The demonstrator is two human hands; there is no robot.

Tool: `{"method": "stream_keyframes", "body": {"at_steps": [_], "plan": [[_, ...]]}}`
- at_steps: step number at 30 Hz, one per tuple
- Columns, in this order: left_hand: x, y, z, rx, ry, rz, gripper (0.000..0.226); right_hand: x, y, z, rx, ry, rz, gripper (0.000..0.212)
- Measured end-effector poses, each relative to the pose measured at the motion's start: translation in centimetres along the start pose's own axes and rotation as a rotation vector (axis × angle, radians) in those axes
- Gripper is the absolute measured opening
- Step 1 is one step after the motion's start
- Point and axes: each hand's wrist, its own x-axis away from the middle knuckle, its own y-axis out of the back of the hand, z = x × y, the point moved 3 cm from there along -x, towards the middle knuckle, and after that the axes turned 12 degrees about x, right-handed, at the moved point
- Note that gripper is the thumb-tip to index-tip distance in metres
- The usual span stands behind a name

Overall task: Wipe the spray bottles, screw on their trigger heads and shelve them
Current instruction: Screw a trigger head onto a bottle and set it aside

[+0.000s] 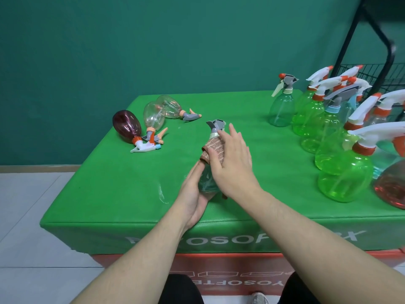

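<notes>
hands (230,159) wipe clear bottle (207,181) with brown cloth (215,148).

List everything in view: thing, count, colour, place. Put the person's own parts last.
Clear plastic spray bottle with grey trigger head: one, held at table centre.
Brown striped cloth: one, wrapped on that bottle's upper part.
Lying bottles: three, far left; one dark maroon, two clear.
Upright teal bottle with grey trigger: one, back right.
Upright bottle cluster: several, mostly green, one reddish at the right edge; exact count unclear, right side.
Green cloth-covered table: one, centre.
Black wire shelf rack: one, far right.
Teal wall: background.
Left hand: cups the bottle from below.
Right hand: presses the cloth on the bottle, fingers straight.
</notes>
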Motion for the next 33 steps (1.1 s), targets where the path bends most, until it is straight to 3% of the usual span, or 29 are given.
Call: {"method": "stream_keyframes", "body": {"at_steps": [6,14,20,24,29,33], "plan": [[0.2,-0.2,-0.1,0.032,-0.03,-0.01,0.063,0.6,-0.9,0.5,-0.005,-0.034,0.008,0.048],[0.4,-0.3,-0.2,0.089,0.015,-0.046,0.045,2.8,-1.7,0.1,0.173,0.133,0.021,0.057],[0.8,-0.1,-0.3,0.058,0.053,-0.085,0.067,5.0,-2.5,-0.7,0.153,0.289,-0.011,0.048],[0.3,0.5,-0.1,0.058,0.03,-0.09,0.101,6.0,-2.7,-1.7,0.145,0.372,-0.043,0.043],[0.0,0.6,-0.1,0.066,-0.035,-0.056,0.068,7.4,-3.0,-2.7,0.113,0.446,-0.073,0.042],[-0.1,0.8,0.1,0.059,-0.048,-0.082,0.066,8.1,-2.9,-2.4,0.088,0.443,-0.068,0.042]]}}
